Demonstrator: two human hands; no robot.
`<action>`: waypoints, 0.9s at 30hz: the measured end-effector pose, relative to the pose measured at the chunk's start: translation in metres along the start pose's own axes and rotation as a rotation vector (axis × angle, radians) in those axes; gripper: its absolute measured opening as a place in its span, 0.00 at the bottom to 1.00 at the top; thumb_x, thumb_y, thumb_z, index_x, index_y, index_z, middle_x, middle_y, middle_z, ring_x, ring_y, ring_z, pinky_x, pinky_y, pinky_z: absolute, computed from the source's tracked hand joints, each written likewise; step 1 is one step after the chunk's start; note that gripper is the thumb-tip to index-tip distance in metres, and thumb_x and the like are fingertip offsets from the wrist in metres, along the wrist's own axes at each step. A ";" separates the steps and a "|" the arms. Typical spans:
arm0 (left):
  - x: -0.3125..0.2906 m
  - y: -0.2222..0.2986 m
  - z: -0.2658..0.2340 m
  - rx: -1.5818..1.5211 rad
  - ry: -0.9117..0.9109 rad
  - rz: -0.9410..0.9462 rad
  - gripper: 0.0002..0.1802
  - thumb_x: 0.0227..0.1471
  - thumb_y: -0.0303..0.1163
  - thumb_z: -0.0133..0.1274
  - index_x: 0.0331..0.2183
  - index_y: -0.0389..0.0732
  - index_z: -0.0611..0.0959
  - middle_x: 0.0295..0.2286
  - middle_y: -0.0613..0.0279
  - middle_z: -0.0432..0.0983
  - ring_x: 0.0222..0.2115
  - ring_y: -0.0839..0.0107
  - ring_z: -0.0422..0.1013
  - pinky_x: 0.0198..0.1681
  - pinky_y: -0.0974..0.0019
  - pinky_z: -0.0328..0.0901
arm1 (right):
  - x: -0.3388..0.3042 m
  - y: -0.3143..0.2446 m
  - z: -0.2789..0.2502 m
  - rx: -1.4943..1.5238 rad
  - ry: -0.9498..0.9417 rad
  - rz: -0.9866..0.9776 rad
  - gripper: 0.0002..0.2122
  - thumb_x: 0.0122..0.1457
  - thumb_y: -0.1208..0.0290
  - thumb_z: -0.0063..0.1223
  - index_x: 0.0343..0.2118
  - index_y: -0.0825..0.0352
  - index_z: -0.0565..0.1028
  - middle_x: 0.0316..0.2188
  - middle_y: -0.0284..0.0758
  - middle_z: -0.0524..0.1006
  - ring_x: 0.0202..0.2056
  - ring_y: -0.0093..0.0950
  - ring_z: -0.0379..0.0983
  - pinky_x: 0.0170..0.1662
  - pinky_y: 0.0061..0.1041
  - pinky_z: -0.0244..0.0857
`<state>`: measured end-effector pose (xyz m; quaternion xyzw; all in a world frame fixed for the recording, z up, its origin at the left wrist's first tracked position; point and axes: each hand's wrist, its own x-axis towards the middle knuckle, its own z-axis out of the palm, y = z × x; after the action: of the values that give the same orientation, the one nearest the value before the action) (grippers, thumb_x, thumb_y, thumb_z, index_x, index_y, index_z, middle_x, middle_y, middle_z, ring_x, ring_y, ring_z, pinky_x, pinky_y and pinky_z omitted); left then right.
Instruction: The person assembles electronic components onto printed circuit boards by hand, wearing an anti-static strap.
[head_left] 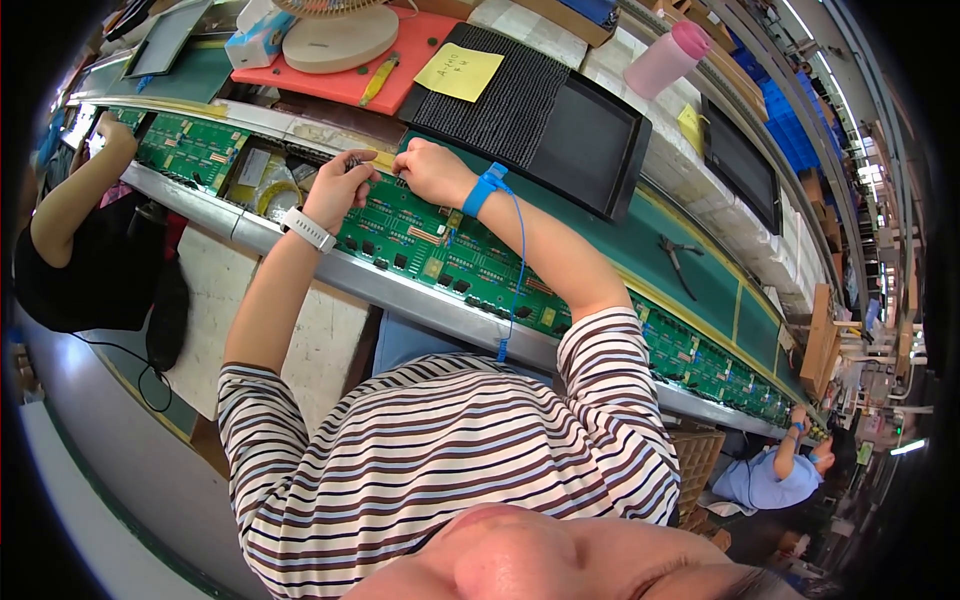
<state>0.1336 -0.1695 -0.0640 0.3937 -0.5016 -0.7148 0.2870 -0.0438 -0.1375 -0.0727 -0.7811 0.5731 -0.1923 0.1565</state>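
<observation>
A long green circuit board [408, 218] lies in the rail line in front of me, populated with small coloured parts and black components along its near side. My left hand [338, 192], a white watch on its wrist, is over the board's left end with fingers curled around a few small dark parts. Close to its right, my right hand [436, 174] is closed in a pinch at the board's far edge; its fingertips hide whatever they hold. A blue wrist strap [484, 192] with a coiled cord circles my right wrist.
Beyond the line sits a black tray [490, 110] with rows of dark parts and a yellow note [459, 71]. Pliers [678, 262] lie on the green mat, near a pink bottle [668, 60]. Co-workers' arms [84, 190] reach in at far left and far right.
</observation>
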 end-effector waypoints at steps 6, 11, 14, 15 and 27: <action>-0.001 0.000 0.003 0.087 0.045 0.074 0.15 0.51 0.29 0.43 0.43 0.36 0.68 0.32 0.62 0.72 0.27 0.80 0.67 0.28 0.79 0.63 | -0.002 -0.009 -0.005 -0.004 -0.027 -0.019 0.08 0.45 0.70 0.44 0.27 0.63 0.75 0.28 0.40 0.70 0.31 0.36 0.69 0.34 0.32 0.64; 0.000 0.003 0.007 -0.030 -0.002 0.053 0.16 0.51 0.29 0.44 0.42 0.35 0.68 0.38 0.60 0.69 0.37 0.74 0.67 0.39 0.72 0.63 | 0.002 -0.015 -0.006 0.328 0.128 -0.006 0.10 0.41 0.65 0.51 0.25 0.66 0.73 0.26 0.39 0.71 0.30 0.35 0.69 0.33 0.31 0.63; 0.000 0.001 0.009 -0.055 0.003 0.067 0.15 0.51 0.29 0.44 0.42 0.35 0.68 0.39 0.60 0.69 0.38 0.73 0.67 0.39 0.71 0.63 | 0.001 -0.011 -0.004 0.255 0.123 -0.042 0.11 0.41 0.65 0.52 0.25 0.66 0.72 0.25 0.39 0.71 0.29 0.35 0.69 0.33 0.30 0.63; 0.000 0.000 0.009 -0.056 0.004 0.067 0.15 0.51 0.29 0.44 0.42 0.35 0.68 0.39 0.60 0.69 0.38 0.73 0.67 0.39 0.71 0.63 | -0.001 -0.012 -0.006 0.255 0.122 -0.043 0.11 0.41 0.65 0.52 0.25 0.66 0.72 0.25 0.39 0.71 0.29 0.35 0.69 0.33 0.30 0.63; 0.002 -0.001 0.008 -0.001 0.040 0.093 0.16 0.50 0.29 0.45 0.43 0.36 0.69 0.38 0.62 0.68 0.38 0.74 0.67 0.39 0.73 0.62 | -0.005 -0.020 -0.013 0.169 0.113 0.008 0.09 0.41 0.68 0.52 0.24 0.68 0.73 0.24 0.39 0.72 0.29 0.35 0.71 0.32 0.30 0.64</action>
<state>0.1256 -0.1666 -0.0638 0.3841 -0.5131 -0.6930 0.3302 -0.0348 -0.1270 -0.0528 -0.7508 0.5657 -0.2831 0.1901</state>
